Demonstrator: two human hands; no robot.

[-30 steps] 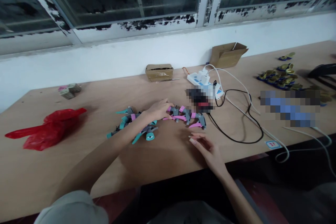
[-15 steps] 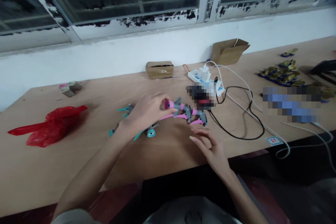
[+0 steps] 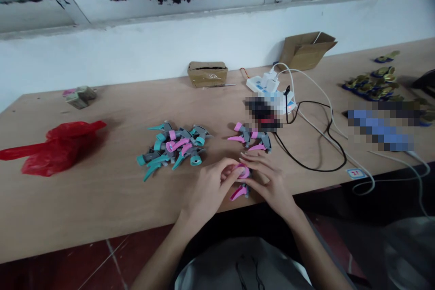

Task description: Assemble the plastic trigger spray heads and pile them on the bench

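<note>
Near the table's front edge I hold a pink and grey trigger spray head [image 3: 240,191] in both hands. My left hand [image 3: 217,181] is closed around its pink collar, thumb on top. My right hand [image 3: 270,183] grips it from the right, its fingers covering part of the grey body. The pink trigger points down and to the left. Two more pink and grey spray heads [image 3: 260,141] lie just beyond my right hand. Left of them is a heap of teal and pink spray heads [image 3: 180,142] with grey bodies.
A red plastic bag [image 3: 61,147] lies at the left. Toward the wall stand a small cardboard box [image 3: 208,74], a power strip [image 3: 256,85] and an open carton [image 3: 307,52]. Black and white cables [image 3: 306,170] loop across the right side, near several gold and blue parts [image 3: 374,87].
My left hand has come from the spray heads toward the front edge, bringing one pink spray head. My right hand has closed on it too. The heap on the left is now uncovered.
</note>
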